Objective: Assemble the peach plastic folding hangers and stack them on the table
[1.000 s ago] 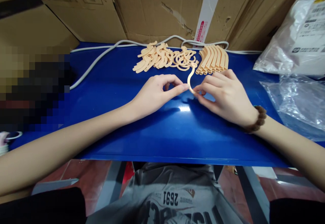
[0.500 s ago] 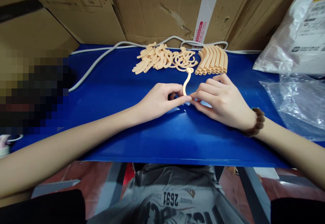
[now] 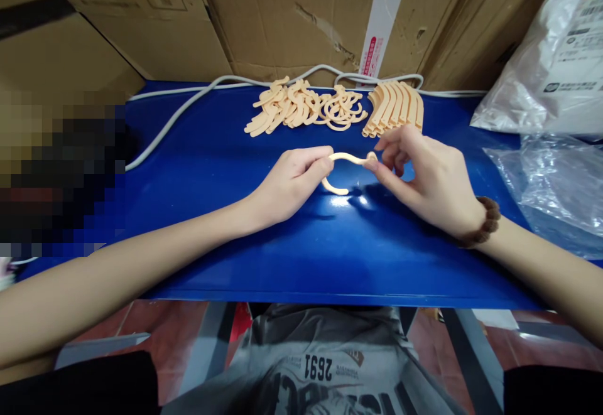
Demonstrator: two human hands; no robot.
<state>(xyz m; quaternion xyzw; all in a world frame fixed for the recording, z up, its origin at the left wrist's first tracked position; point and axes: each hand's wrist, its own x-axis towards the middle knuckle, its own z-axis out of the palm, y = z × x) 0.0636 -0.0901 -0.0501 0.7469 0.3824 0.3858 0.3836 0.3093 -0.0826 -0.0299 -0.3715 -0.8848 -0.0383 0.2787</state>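
A cream plastic hook (image 3: pixel 347 157), bent into an open C with a small round knob at one end, is held just above the blue table. My left hand (image 3: pixel 291 183) pinches its bend between thumb and fingers, and the plain tip sticks out below. At the knob end, the thumb and index finger of my right hand (image 3: pixel 421 176) close on the piece, while its other fingers curl loosely. Behind the hands lie a heap of similar ring-shaped hooks (image 3: pixel 340 110), a pile of wavy flat pieces (image 3: pixel 285 108) and a row of curved hollow pieces (image 3: pixel 394 108).
Cardboard boxes (image 3: pixel 292 26) stand along the back of the blue table (image 3: pixel 264 258). A white cable (image 3: pixel 183 110) runs across behind the pieces. To the right are a white plastic package (image 3: pixel 541 70) and a crumpled clear bag (image 3: pixel 560 189).
The hook has turned from standing with its knob away from me to lying sideways, knob to the right. My right hand has shifted from the near end to the knob.
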